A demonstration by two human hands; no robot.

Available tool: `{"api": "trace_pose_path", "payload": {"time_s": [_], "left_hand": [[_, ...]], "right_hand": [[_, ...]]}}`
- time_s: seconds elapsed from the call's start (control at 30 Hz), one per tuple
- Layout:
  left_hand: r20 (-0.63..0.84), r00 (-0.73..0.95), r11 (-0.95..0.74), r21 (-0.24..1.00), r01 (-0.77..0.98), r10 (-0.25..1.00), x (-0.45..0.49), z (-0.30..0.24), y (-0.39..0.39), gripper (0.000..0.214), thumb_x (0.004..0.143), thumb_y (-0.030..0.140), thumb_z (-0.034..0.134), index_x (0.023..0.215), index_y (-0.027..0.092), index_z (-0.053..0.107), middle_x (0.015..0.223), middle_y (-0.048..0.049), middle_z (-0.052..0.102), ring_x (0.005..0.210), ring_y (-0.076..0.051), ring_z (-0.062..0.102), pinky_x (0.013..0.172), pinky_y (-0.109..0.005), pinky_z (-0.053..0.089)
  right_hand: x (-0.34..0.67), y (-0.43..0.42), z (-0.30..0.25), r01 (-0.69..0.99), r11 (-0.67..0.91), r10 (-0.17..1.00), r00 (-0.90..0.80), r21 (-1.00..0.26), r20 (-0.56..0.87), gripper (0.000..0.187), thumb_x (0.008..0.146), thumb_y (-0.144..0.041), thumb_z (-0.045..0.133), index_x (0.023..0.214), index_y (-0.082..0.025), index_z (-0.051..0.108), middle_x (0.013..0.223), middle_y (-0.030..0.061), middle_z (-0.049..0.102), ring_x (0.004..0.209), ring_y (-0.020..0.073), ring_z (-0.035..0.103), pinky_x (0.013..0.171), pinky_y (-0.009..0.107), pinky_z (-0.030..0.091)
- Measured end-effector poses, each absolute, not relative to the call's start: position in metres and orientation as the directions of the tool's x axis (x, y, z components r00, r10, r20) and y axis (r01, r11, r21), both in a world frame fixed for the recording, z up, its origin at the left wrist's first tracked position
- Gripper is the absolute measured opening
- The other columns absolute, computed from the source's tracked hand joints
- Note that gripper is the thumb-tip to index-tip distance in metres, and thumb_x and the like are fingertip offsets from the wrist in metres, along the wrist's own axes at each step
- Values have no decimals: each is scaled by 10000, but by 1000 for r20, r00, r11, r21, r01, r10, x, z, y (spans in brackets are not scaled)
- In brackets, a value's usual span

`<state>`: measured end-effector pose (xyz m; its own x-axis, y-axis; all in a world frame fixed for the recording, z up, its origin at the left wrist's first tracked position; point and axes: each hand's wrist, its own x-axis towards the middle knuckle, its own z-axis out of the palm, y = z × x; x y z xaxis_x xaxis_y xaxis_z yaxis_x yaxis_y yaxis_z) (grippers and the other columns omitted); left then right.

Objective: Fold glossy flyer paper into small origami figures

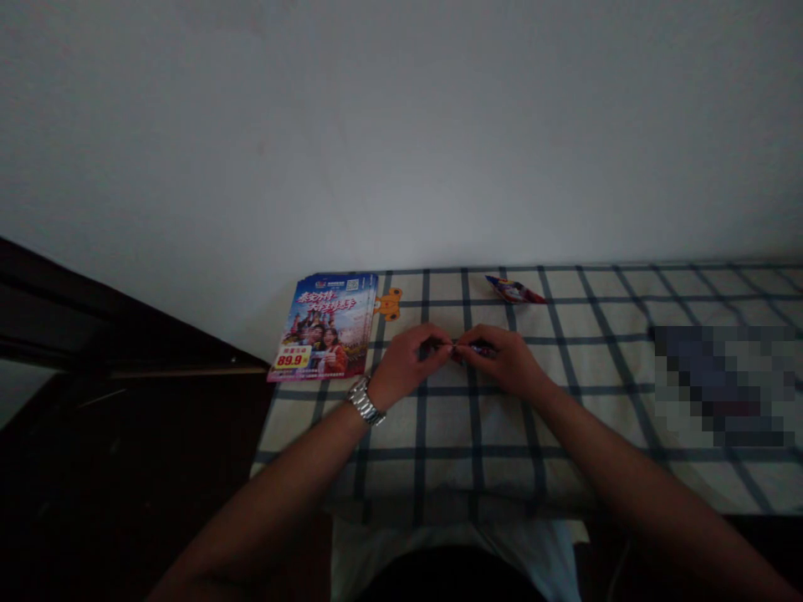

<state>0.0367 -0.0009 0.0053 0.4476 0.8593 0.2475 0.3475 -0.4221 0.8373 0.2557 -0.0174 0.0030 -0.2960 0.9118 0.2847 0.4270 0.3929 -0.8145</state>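
Small shiny wrapper [475, 349] pinched between left hand [407, 365] & right hand [505, 359]; both grips nearly shut on it for tight hold; brochures [323, 328] left of grips; foil packet [514, 290] beyond.

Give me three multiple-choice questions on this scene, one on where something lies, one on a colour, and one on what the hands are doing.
1. Where does the stack of printed flyers lie?
A. At the left end of the checked cloth
B. At the right end of the cloth
C. On the dark floor

2. What colour are the cloth's grid lines?
A. Red
B. Dark blue
C. Yellow

3. What are the left hand and right hand doing?
A. Lying flat, apart
B. Pinching a small shiny item between them
C. Holding the flyers

Answers:
1. A, the stack sits beyond the left hand at the cloth's edge.
2. B, dark blue lines cross the pale cloth.
3. B, the fingertips of both hands meet on the item.
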Motion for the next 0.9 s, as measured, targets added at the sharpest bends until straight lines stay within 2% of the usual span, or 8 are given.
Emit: {"api": "trace_pose_path", "payload": {"time_s": [0.23,0.47,0.63,0.9], "left_hand": [[270,438,-449,808,381,857,36,8,0,96,935,281,629,931,199,680,911,-13,711,864,-169,670,811,-290,514],[285,369,-423,823,380,885,33,9,2,92,939,285,632,948,197,657,898,-9,703,840,-156,670,789,-274,513],[297,377,-440,812,383,877,34,10,1,64,916,257,635,918,195,650,867,-6,699,810,-150,664,764,-263,515],[325,423,-497,769,402,846,35,9,-2,58,908,239,635,938,193,653,890,-9,680,825,-148,651,786,-266,513]], "right_hand": [[257,-16,3,421,360,920,-309,-833,242,173,941,-392,678,957,-230,737,902,29,775,829,199,719,765,304,546],[260,-16,6,383,356,921,-298,-852,251,182,948,-399,666,1010,-233,708,951,39,762,877,208,705,799,318,557],[258,-17,4,391,345,928,-279,-853,248,200,952,-419,652,985,-229,704,913,41,762,818,201,707,752,312,561],[257,-16,0,416,380,917,-287,-826,277,141,945,-355,658,953,-228,719,888,30,768,819,197,721,781,304,555]]}}
